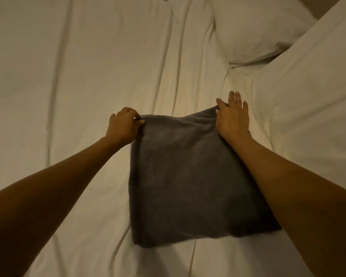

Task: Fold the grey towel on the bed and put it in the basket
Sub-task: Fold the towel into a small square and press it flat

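The grey towel [188, 176] lies folded into a rough rectangle on the white bed sheet [88, 86], its near edge toward me. My left hand [124, 124] pinches the towel's far left corner between curled fingers and thumb. At the far right corner my right hand [233, 116] lies over the cloth, thumb tucked at the edge and the other fingers stretched out onto the sheet. No basket is in view.
A white pillow [258, 31] lies at the back right of the bed. A thick fold of white duvet [308, 96] runs along the right side. The sheet is creased in long wrinkles to the left and behind the towel.
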